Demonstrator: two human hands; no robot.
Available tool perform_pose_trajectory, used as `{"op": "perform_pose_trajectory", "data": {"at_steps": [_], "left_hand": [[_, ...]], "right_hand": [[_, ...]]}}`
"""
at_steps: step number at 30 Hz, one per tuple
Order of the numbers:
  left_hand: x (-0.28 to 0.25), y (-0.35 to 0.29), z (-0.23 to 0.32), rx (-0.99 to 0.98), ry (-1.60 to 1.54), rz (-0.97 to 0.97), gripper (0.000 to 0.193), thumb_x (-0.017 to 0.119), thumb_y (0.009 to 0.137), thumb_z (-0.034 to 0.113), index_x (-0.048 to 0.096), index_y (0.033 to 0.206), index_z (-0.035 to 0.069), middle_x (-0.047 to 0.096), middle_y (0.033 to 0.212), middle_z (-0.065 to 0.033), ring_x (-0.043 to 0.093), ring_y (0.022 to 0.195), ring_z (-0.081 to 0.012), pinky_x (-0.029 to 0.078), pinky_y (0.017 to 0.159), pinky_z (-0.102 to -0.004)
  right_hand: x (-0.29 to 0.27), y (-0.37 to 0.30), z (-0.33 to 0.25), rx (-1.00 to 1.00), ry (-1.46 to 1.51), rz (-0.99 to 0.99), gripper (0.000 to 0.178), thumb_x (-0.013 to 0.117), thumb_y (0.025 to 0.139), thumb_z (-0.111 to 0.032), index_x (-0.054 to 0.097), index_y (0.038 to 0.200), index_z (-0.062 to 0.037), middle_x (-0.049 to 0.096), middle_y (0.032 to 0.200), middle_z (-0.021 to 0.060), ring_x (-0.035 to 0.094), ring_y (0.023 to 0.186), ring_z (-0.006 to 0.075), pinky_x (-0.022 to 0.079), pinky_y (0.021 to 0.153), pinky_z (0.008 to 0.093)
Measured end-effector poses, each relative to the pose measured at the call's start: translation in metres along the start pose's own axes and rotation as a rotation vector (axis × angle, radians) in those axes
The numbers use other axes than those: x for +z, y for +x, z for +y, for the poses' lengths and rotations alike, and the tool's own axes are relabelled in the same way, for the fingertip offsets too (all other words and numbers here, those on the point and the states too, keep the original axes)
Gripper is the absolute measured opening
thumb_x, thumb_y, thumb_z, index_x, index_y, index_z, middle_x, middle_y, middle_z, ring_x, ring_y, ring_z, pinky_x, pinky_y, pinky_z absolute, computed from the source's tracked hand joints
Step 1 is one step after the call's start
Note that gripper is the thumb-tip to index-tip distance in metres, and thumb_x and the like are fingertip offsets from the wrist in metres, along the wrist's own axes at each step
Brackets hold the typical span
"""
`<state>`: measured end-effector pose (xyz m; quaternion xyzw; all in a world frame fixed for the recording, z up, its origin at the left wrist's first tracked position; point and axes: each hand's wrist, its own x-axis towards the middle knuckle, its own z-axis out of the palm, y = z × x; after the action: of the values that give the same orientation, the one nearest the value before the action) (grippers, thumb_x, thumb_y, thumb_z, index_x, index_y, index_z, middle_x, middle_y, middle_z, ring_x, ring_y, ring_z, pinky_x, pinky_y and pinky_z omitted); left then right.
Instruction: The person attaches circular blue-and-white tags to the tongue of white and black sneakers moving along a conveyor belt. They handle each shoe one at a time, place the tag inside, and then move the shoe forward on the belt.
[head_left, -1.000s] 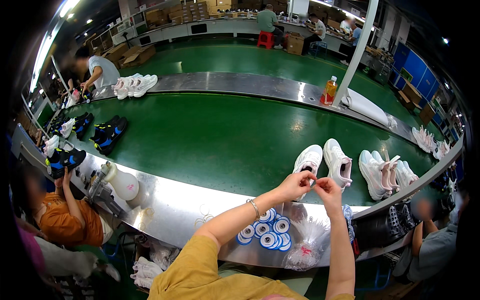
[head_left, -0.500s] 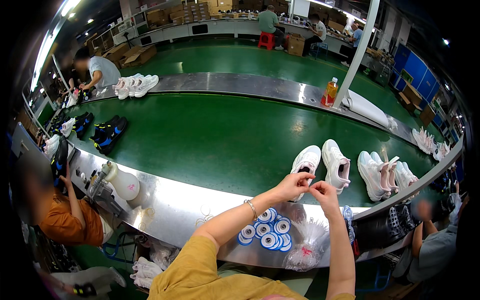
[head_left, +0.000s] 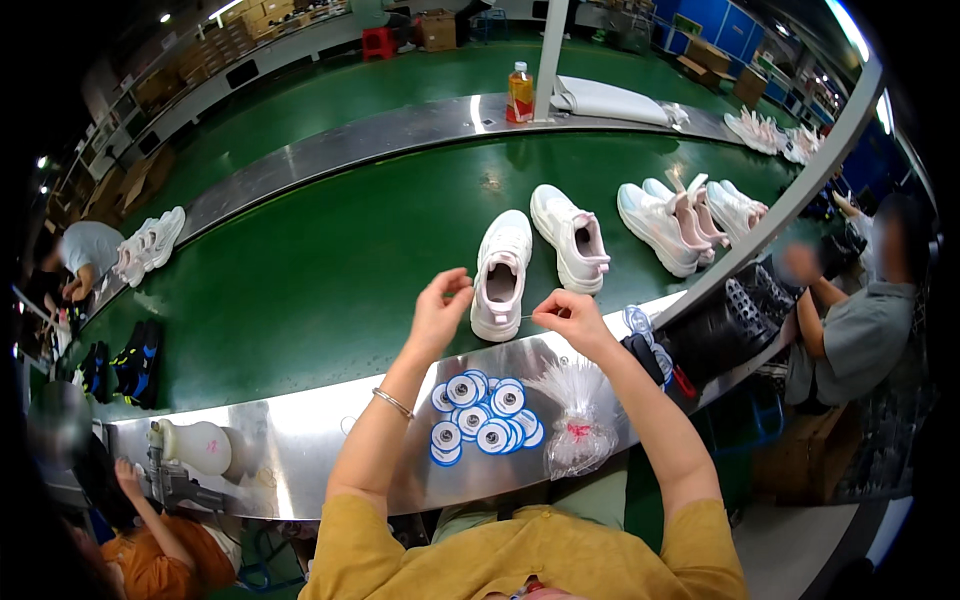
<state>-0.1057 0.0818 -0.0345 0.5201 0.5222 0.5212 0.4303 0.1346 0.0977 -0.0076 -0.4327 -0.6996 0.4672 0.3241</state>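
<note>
Near the centre of the frame, a white sneaker (head_left: 503, 240) is standing on the green belt (head_left: 330, 270), its heel facing the metal desk (head_left: 300, 440); a second white sneaker (head_left: 562, 225) is standing just right of it. The right hand (head_left: 570, 320) is pinching a thin pale strand (head_left: 527, 317) by the heel. The left hand (head_left: 441, 312) is curling its fingers beside the shoe; whether they are gripping anything, I cannot tell. Below, a clear plastic bag (head_left: 578, 450) is lying on the desk, fine clear strands (head_left: 562, 388) fanning from its top. Round blue-and-white tags (head_left: 482, 412) are lying left of it. At lower left, a translucent white jug (head_left: 200, 447) is sitting, its contents indistinct. At upper centre, a capped bottle (head_left: 520, 95) is holding orange liquid.
</note>
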Motion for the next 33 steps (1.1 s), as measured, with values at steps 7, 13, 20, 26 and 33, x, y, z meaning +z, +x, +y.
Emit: {"op": "perform_pose_trajectory", "data": {"at_steps": [7, 13, 20, 26, 33], "left_hand": [[0.017, 0.025, -0.034, -0.122, 0.167, 0.009, 0.061, 0.067, 0.085, 0.029, 0.044, 0.133, -0.002, 0.050, 0.128, -0.0190, 0.049, 0.118, -0.0223, 0.044, 0.092, -0.0320], [0.037, 0.030, -0.016, -0.476, 0.053, -0.147, 0.071, 0.064, 0.083, 0.042, 0.042, 0.135, -0.002, 0.056, 0.120, -0.0196, 0.060, 0.102, -0.0241, 0.053, 0.074, -0.0352], [0.075, 0.061, -0.026, -0.408, 0.333, -0.057, 0.040, 0.049, 0.081, 0.026, 0.061, 0.100, -0.008, 0.066, 0.081, -0.0205, 0.066, 0.063, -0.0280, 0.054, 0.057, -0.0380], [0.078, 0.083, -0.063, -0.298, 0.452, 0.057, 0.039, 0.044, 0.084, 0.024, 0.060, 0.086, -0.011, 0.064, 0.074, -0.0231, 0.066, 0.062, -0.0304, 0.053, 0.059, -0.0392], [0.083, 0.069, -0.036, -0.283, 0.224, 0.168, 0.044, 0.051, 0.093, 0.035, 0.061, 0.097, -0.008, 0.060, 0.074, -0.0089, 0.055, 0.059, -0.0168, 0.047, 0.053, -0.0285]], "right_hand": [[-0.016, 0.013, 0.021, -0.045, 0.012, 0.123, 0.015, 0.066, 0.083, -0.013, 0.068, 0.087, 0.0010, 0.065, 0.074, 0.0054, 0.056, 0.068, 0.0094, 0.045, 0.062, 0.0255], [-0.068, 0.014, 0.042, -0.236, -0.713, 0.471, 0.018, 0.064, 0.081, -0.012, 0.065, 0.096, -0.0029, 0.062, 0.096, 0.0082, 0.058, 0.090, 0.0229, 0.048, 0.077, 0.0348], [-0.112, 0.045, 0.087, -0.037, -0.584, 0.389, 0.028, 0.060, 0.080, -0.010, 0.055, 0.107, -0.0064, 0.047, 0.123, 0.0226, 0.054, 0.101, 0.0413, 0.046, 0.086, 0.0440], [-0.069, 0.042, 0.064, -0.028, -0.670, 0.353, 0.016, 0.060, 0.080, -0.012, 0.059, 0.094, -0.0046, 0.050, 0.100, 0.0213, 0.058, 0.088, 0.0403, 0.048, 0.077, 0.0467], [-0.090, 0.022, 0.061, -0.045, -0.089, 0.189, 0.028, 0.062, 0.081, -0.017, 0.063, 0.104, -0.0030, 0.065, 0.092, 0.0188, 0.064, 0.080, 0.0316, 0.051, 0.073, 0.0377]]}}
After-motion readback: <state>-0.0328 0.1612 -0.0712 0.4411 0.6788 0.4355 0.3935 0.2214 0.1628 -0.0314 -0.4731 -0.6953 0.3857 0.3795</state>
